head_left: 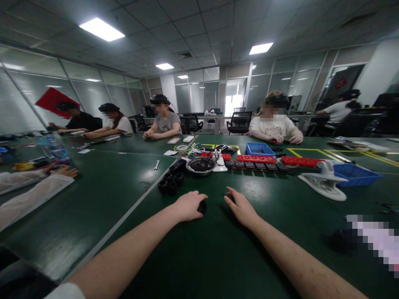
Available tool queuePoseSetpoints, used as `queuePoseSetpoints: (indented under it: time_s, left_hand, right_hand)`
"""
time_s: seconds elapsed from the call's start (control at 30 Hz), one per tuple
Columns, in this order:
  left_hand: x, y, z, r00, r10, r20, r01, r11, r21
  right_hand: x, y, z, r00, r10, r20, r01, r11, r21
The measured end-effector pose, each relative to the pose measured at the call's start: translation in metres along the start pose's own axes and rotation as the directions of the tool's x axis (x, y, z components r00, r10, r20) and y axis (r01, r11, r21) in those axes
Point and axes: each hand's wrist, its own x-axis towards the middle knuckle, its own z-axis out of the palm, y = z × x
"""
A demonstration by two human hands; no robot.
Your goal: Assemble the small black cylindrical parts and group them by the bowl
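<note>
My left hand is curled with thumb and fingers around a small dark round piece, low over the green table. The piece is partly hidden by the hand, so its exact kind does not show. To the right of it, my right hand rests with its fingers apart and nothing in them. Beyond my left hand several black wheel-like rings stand grouped together. Just behind them is a round metal dish with dark contents.
A wrench lies at left. Red strips, blue bins and a white clamp-like stand occupy the far middle and right. Tangled cables lie behind the dish. A co-worker's sleeved arm reaches in from the left; others sit opposite.
</note>
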Motion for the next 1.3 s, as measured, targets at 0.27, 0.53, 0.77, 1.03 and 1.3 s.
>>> queuePoseSetpoints:
  time_s: [0.27, 0.53, 0.77, 1.03, 1.3]
  left_hand:
    - [-0.039, -0.073, -0.044, 0.870, -0.246, -0.427, 0.095, 0.935, -0.343]
    - [-0.036, -0.110, -0.022, 0.790, -0.139, -0.597, 0.031, 0.982, -0.188]
    - [-0.028, -0.110, -0.006, 0.813, -0.084, -0.576, 0.087, 0.996, -0.023]
    - [-0.025, -0.112, -0.004, 0.866, -0.052, -0.497, 0.139, 0.980, 0.139]
    - [-0.023, -0.109, -0.005, 0.867, -0.048, -0.496, 0.143, 0.977, 0.155]
  right_hand:
    - [0.001, -0.006, -0.003, 0.999, 0.007, 0.040, -0.004, 0.998, -0.057]
    - [0.002, -0.008, -0.003, 0.999, -0.002, 0.050, 0.006, 0.998, -0.070]
    - [0.002, -0.009, -0.004, 0.996, -0.032, 0.078, 0.041, 0.992, -0.116]
    - [0.001, -0.012, -0.006, 0.995, -0.050, 0.090, 0.063, 0.986, -0.153]
    - [0.000, -0.012, -0.006, 0.993, -0.063, 0.103, 0.080, 0.982, -0.169]
